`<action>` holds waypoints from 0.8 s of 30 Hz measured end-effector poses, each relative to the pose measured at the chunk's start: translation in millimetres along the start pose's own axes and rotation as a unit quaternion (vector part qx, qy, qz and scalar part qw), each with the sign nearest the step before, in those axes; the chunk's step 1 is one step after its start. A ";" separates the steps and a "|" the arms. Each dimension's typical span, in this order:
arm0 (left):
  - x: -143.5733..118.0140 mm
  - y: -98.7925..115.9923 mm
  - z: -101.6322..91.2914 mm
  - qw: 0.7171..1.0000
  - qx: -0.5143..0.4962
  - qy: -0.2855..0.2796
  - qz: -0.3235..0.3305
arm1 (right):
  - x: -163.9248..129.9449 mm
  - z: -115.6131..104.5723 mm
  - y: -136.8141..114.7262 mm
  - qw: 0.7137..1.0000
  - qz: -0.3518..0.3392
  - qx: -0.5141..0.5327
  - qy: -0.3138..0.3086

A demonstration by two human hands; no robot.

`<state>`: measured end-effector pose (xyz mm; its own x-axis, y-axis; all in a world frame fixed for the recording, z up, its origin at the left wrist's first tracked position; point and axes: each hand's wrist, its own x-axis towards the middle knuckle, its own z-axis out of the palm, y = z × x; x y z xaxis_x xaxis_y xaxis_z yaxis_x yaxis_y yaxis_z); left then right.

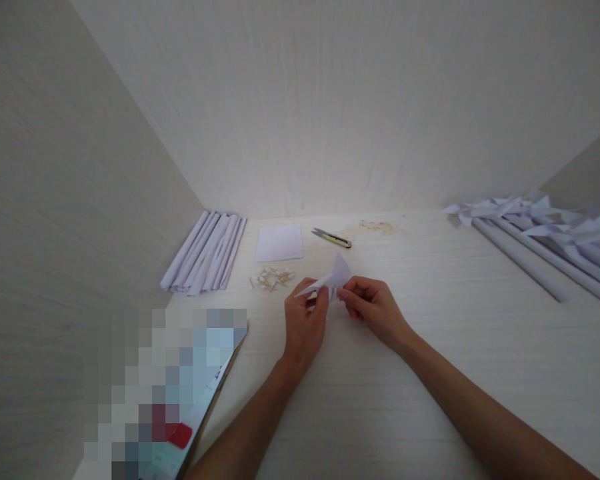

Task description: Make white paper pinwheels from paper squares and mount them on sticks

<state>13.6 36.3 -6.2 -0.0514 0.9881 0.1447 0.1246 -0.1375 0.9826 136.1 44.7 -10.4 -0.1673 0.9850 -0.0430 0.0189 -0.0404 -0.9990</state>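
Observation:
A folded white paper pinwheel (339, 270) is held up just above the table, its pointed blades sticking out to the left and up. My left hand (305, 320) is closed on it from the left, thumb in front and fingers behind. At its right side my right hand (373, 305) pinches with thumb and forefinger at the paper's edge; any small piece between those fingertips is hidden. Close to my left hand lies a pile of short white-tipped pieces (273, 277), like cut cotton swab ends. Thread snips (332, 238) rest behind the pinwheel.
Rolled white paper sticks (205, 253) lie side by side at the left. A square of white paper (280, 243) lies near the back wall, tan scraps (377, 227) right of it. Finished-looking pinwheels on sticks (535, 227) are heaped at right. A partly blurred printed packet (195, 400) lies front left.

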 end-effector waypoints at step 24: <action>0.9 -3.5 -1.1 1.000 -0.012 -0.009 0.011 | 0.1 -0.3 0.7 1.000 0.005 0.024 -0.001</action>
<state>12.1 37.6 -9.4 -0.0307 0.9857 0.1654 0.1010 -0.1616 0.9817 136.5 44.9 -11.1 -0.1689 0.9842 -0.0531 -0.0273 -0.0585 -0.9979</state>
